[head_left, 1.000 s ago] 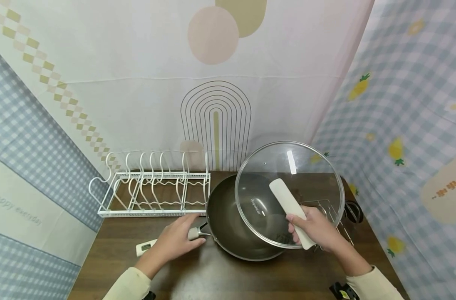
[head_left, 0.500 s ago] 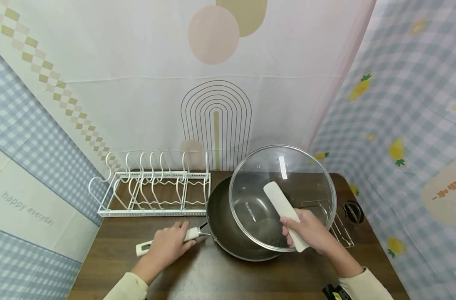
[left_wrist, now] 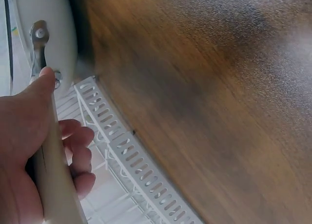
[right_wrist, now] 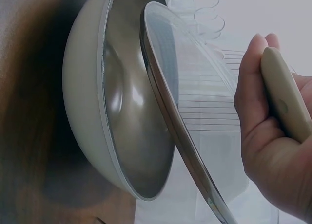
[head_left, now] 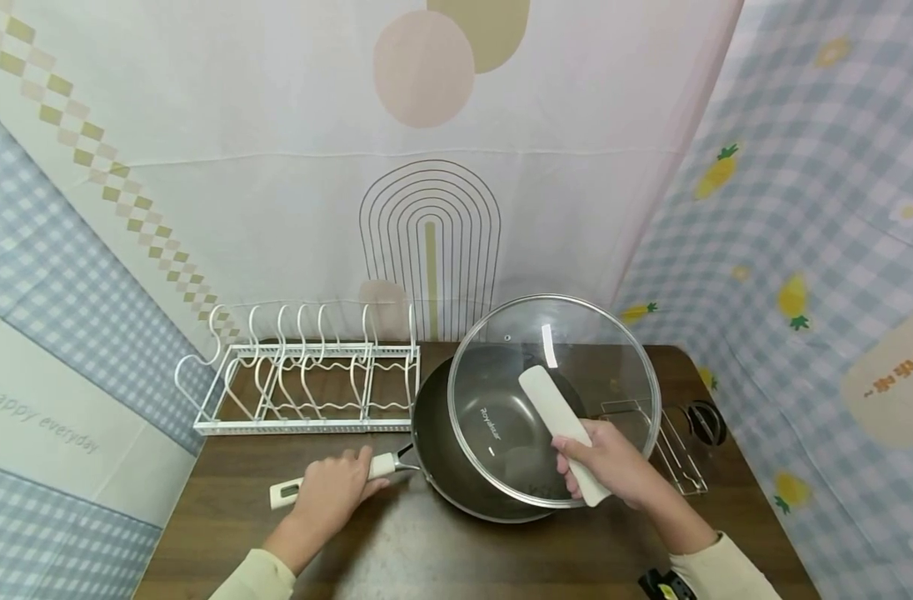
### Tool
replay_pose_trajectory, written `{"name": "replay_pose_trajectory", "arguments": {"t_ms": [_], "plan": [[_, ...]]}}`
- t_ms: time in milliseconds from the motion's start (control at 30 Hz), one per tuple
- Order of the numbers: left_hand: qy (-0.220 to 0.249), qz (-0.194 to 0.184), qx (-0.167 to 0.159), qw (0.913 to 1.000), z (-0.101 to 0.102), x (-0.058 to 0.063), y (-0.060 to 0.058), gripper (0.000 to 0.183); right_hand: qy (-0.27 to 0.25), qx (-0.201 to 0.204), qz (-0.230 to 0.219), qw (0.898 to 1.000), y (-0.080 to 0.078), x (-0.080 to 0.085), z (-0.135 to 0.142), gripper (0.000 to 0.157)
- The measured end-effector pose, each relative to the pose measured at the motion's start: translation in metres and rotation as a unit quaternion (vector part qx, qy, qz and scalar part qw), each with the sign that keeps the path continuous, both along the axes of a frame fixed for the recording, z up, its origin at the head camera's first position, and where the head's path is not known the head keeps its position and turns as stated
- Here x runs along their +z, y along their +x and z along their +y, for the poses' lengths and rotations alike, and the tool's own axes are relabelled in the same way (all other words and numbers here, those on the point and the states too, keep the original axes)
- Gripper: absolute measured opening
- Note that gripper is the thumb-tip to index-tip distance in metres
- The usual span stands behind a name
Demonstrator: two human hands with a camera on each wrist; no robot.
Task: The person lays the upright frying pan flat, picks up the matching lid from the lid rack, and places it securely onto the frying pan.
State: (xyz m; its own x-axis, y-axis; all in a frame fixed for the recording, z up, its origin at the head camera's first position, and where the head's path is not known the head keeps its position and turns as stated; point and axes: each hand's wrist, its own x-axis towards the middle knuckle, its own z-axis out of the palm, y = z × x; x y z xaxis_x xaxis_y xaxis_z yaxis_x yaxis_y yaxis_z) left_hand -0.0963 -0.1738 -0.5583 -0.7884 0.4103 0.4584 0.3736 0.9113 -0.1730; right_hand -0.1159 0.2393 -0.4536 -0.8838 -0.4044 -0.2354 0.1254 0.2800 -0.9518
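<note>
A deep frying pan, dark inside and cream outside, stands on the wooden table with its cream handle pointing left. My left hand grips that handle; in the left wrist view the thumb lies along it and the fingers curl underneath. With my right hand I hold a glass lid by its long cream handle. The lid overlaps the right part of the pan in the head view. From the right wrist, its steel rim appears tilted over the pan's opening, one side higher than the other.
Left of the pan, a white wire rack with upright loops stands at the back of the table. A small metal wire rack and a black round object lie at the right. Printed cloth hangs behind.
My right hand has carried the lid left and slightly down, further over the pan. My left hand has slid back along the pan handle and closed round it. The pan has stayed put.
</note>
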Motion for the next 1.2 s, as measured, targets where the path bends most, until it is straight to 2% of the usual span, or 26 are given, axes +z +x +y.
{"name": "replay_pose_trajectory", "arguments": {"t_ms": [300, 600, 767, 933, 1067, 1200], "plan": [[0.012, 0.056, -0.001, 0.9984, 0.000, -0.004, -0.004, 0.076, -0.017, 0.004, -0.019, 1.000, -0.001, -0.006, -0.003, 0.030], [-0.005, 0.065, 0.024, 0.9976, -0.004, -0.011, -0.007, 0.077, -0.038, 0.013, -0.037, 0.999, -0.004, -0.015, -0.010, 0.031], [-0.006, 0.079, 0.003, 0.9969, -0.006, -0.010, -0.008, 0.074, -0.045, 0.015, -0.048, 0.998, -0.005, -0.020, -0.013, 0.031], [-0.009, 0.074, -0.017, 0.9971, -0.008, -0.010, -0.009, 0.073, -0.052, 0.015, -0.056, 0.997, -0.006, -0.024, -0.017, 0.032], [-0.001, 0.071, -0.034, 0.9969, -0.011, -0.013, -0.009, 0.070, -0.060, 0.018, -0.068, 0.996, -0.007, -0.029, -0.019, 0.032], [0.008, 0.084, -0.045, 0.9954, -0.012, -0.014, -0.010, 0.068, -0.069, 0.021, -0.079, 0.994, -0.009, -0.034, -0.019, 0.031]]}}
